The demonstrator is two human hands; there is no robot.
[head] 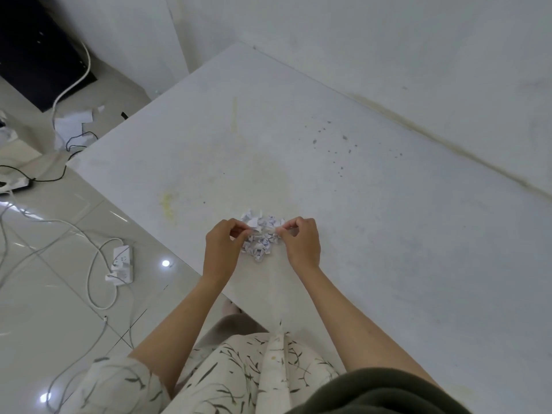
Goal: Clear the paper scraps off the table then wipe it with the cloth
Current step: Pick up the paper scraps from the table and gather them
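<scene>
Item: paper scraps [260,234], one small heap of torn white bits with blue print, lying on the surface [373,204] near its front edge, directly before the person.

Left hand [222,249]: at the heap's left side, fingers curled, thumb and fingertips pinching scraps at the heap's edge.

Right hand [301,245]: at the heap's right side, fingers likewise curled and pinching scraps. The two hands face each other with the heap between them.

Step in hand, by judgement: the first one, gathering the scraps; they appear bunched into one pile and not yet lifted off. The wiping has not begun.

Next move, by judgement: both hands need to close in under and around the heap so it lifts as one mass. The bits are light and loose, so stragglers may be left behind. A cloth is not in view, nor any bin.

Surface: white, matt, set against a white wall [418,40]; yellowish stains [168,204] left of centre, grey specks [334,144] toward the far right.

Room: glossy tiled floor [44,294] at left, with white power strips [121,264], trailing cables [95,264], loose papers [73,124] and a dark cabinet [35,49].
</scene>
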